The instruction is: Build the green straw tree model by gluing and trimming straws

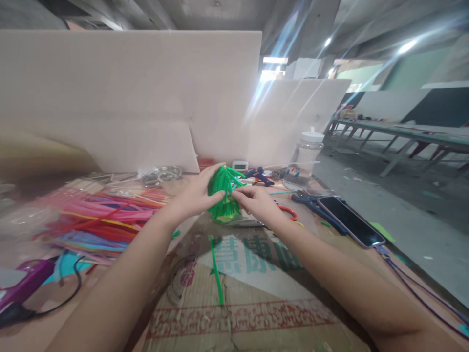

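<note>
A green cone-shaped piece made of pipe cleaners (224,208) stands over the cardboard, its strands fanning down from a top knot. My left hand (200,194) is closed around its left side, the thumb lying across the front. At the right side, my right hand (252,200) pinches with thumb and forefinger at one of the green strands; the exact tip of the pinch is hard to make out. One loose green pipe cleaner (217,271) lies on the printed cardboard (256,288) between my forearms.
Coloured pipe cleaners (110,210) are heaped at left, near a purple glue gun (27,281). Rightward lie blue-handled pliers (318,205), a phone (351,221) with a cable, and orange-handled scissors (288,212). Behind stand a plastic bottle (309,151), a small digital display (240,165) and white boards (128,88).
</note>
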`<move>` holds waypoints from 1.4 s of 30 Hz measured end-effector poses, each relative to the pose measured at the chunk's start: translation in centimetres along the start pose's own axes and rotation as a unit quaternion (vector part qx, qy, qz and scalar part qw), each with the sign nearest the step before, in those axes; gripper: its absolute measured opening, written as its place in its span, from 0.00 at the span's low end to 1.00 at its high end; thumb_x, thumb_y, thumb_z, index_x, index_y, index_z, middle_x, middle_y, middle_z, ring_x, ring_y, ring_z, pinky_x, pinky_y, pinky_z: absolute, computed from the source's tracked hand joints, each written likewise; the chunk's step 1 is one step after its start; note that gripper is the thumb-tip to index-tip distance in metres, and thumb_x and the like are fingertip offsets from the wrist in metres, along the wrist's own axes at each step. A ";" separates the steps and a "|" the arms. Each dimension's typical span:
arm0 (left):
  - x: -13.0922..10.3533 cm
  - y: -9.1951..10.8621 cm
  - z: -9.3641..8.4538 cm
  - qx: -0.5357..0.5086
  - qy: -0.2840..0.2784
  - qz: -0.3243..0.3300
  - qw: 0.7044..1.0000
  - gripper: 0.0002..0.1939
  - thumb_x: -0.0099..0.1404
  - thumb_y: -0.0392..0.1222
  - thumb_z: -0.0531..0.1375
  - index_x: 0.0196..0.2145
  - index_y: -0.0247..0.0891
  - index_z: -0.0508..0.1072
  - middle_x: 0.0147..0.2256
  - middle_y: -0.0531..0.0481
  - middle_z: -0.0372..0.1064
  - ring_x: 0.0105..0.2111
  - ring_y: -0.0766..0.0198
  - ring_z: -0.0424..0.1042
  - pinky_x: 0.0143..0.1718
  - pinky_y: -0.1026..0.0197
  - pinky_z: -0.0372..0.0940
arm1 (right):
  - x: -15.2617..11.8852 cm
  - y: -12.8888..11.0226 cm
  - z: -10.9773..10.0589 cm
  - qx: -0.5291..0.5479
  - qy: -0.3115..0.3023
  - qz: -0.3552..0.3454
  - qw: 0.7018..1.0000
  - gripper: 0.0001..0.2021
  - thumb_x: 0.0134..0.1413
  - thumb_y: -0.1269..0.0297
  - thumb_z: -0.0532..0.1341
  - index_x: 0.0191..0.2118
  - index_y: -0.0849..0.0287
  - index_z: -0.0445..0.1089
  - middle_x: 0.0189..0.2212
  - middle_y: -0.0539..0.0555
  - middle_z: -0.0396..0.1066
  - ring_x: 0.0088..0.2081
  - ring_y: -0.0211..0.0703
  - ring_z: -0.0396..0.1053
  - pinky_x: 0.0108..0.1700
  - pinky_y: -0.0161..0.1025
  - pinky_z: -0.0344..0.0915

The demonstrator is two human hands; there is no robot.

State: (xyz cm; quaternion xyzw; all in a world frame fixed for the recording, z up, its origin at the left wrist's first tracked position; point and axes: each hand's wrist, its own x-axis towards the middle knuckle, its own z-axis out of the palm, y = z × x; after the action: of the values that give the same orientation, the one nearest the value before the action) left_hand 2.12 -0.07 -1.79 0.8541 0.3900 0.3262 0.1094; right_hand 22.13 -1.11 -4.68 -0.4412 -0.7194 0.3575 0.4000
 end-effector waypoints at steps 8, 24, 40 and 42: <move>-0.1 0.4 -0.4 -0.014 0.046 -0.024 0.999 0.29 0.66 0.54 0.56 0.60 0.38 0.65 0.58 0.42 0.67 0.58 0.51 0.66 0.61 0.48 0.60 | -0.3 0.1 0.3 -0.006 -0.012 -0.019 1.000 0.17 0.56 0.51 0.58 0.28 0.60 0.72 0.18 0.45 0.60 0.21 0.34 0.56 0.26 0.35 0.53; 0.1 0.4 -0.1 0.032 0.122 0.034 0.991 0.20 0.71 0.49 0.53 0.53 0.38 0.75 0.50 0.46 0.75 0.50 0.57 0.73 0.54 0.56 0.65 | -0.4 0.2 0.6 -0.021 -0.006 -0.040 0.999 0.16 0.56 0.54 0.58 0.26 0.61 0.72 0.18 0.46 0.61 0.23 0.34 0.57 0.28 0.35 0.54; 0.1 0.1 -0.2 0.044 0.110 0.019 0.993 0.24 0.71 0.52 0.52 0.57 0.37 0.71 0.53 0.43 0.73 0.53 0.54 0.71 0.56 0.53 0.63 | -0.2 0.4 -0.4 -0.041 0.028 -0.050 0.998 0.21 0.61 0.50 0.54 0.26 0.60 0.70 0.17 0.46 0.61 0.20 0.34 0.58 0.25 0.34 0.53; 0.1 -0.2 -0.3 0.017 0.117 -0.006 0.993 0.25 0.72 0.54 0.49 0.56 0.37 0.72 0.53 0.43 0.73 0.54 0.54 0.70 0.56 0.52 0.62 | 0.0 0.7 -0.9 -0.033 0.044 -0.040 0.998 0.22 0.61 0.47 0.53 0.33 0.61 0.73 0.18 0.46 0.62 0.20 0.35 0.59 0.25 0.35 0.54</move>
State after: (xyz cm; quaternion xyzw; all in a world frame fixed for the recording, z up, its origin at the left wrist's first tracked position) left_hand 1.89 0.18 -1.62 0.8092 0.4111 0.4167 0.0504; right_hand 23.19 -0.72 -4.86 -0.4400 -0.7296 0.2978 0.4307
